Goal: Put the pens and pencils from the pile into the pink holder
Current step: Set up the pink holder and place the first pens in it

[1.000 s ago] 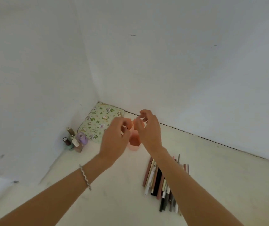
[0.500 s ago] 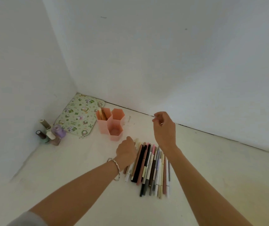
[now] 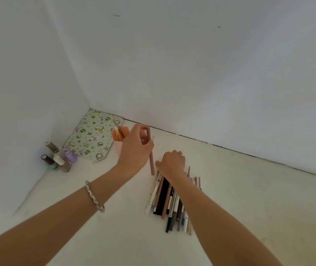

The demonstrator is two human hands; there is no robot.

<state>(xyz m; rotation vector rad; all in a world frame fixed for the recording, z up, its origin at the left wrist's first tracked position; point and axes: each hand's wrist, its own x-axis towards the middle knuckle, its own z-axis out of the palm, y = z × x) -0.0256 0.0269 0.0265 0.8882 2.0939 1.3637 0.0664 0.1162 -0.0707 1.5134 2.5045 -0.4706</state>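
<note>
pink pen (image 3: 151, 160) upright in left hand (image 3: 134, 150); right hand (image 3: 172, 162) on pile (image 3: 169, 200).

The left hand (image 3: 134, 148) with a dusty-pink pen (image 3: 151, 158) stands in front of the pink holder (image 3: 119, 140) and hides most of it. Nail polish bottles (image 3: 59, 158) and a floral pouch (image 3: 94, 138) fill the corner on the left. The table (image 3: 249, 189) right of the pile (image 3: 170, 200) lies bare.

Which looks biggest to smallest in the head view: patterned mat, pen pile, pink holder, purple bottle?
1. Patterned mat and pen pile: similar; the pile is nearer and partly hidden, so unranked.
2. Pink holder, partly hidden by the left hand.
3. Purple bottle.
</note>
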